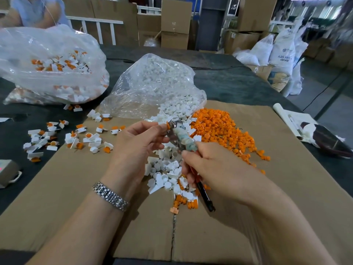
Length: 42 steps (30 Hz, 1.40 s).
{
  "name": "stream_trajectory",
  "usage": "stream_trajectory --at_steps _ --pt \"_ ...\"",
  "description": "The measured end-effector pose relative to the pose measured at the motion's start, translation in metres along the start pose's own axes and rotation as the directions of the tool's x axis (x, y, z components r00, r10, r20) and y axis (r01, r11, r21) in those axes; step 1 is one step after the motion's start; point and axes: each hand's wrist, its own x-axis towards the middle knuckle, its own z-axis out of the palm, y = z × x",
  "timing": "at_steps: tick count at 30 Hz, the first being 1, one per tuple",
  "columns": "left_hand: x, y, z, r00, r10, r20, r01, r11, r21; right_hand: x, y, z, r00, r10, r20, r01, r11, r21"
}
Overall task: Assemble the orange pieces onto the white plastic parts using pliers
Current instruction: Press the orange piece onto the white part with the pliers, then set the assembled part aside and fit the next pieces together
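I held the pliers [178, 139] in my right hand [215, 169], fingers curled round the handles just right of the frame's centre, because squeezing them there is what would press one piece into the other. Their long axis ran on a slant: the metal nose pointed up and to the left, toward centre frame, and the black handle end [207, 199] trailed down and to the right below my palm. Part of the handle was wrapped in a pale, worn cloth, I judged for a softer hold.

My left hand [139, 142] pinched a small orange piece [168, 125] at my fingertips, right at the pliers' nose, so the tool could bear on it. Whether a white part sat behind it I could not tell; my fingers and the metal hid that spot.

I worked above the white plastic parts [166, 169] spilled at mid-frame on the cardboard sheet [248, 217], with the loose orange pieces [219, 131] heaped just to the right, both near enough to pick from without reaching. Finished pairs [76, 138] lay scattered to the left of the frame, well apart from the raw stock, and a clear bag of white parts [154, 83] lay open behind the heaps.
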Motion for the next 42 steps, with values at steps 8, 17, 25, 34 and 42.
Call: stream_trajectory --at_steps 8,17,25,34,42 --pt "0.0 -0.004 0.001 1.0 0.002 0.0 -0.002 0.999 -0.034 0.005 -0.005 0.015 0.987 -0.049 -0.152 0.012 0.972 -0.233" --pt "-0.002 -0.001 -0.002 0.998 0.06 0.033 -0.06 0.998 0.0 -0.004 0.004 -0.018 1.0 0.027 -0.012 -0.026 0.996 0.087" --pt "-0.005 -0.002 -0.002 0.993 0.116 0.032 -0.119 0.977 0.177 0.032 0.041 -0.05 0.896 0.134 -0.423 -0.295 0.891 -0.344" --pt "0.0 -0.004 -0.002 0.997 0.049 0.063 -0.061 0.976 0.21 0.053 0.07 -0.028 0.855 -0.047 -0.517 -0.309 0.754 -0.579" --pt "0.003 -0.003 -0.005 0.975 -0.095 0.201 0.043 0.968 0.246 0.042 0.042 0.0 0.728 -0.602 -0.327 0.574 0.797 -0.189"
